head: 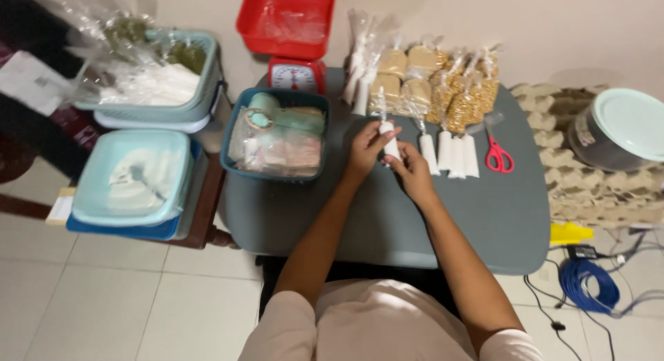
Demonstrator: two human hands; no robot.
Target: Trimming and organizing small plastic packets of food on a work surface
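A person wears a pale pinkish-white short-sleeved top. Both forearms are bare, with the left hand and right hand ungloved and ringless.

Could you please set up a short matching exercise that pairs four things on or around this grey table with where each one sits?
Things:
1. scissors
2. small white packet
3. kitchen scale
4. blue cable coil

Places:
A. on the floor, right of the table
B. held between the left hand and right hand
C. on the grey table, right of the row of white packets
D. beyond the table's far edge, under the red basket

Pairs: 1-C, 2-B, 3-D, 4-A
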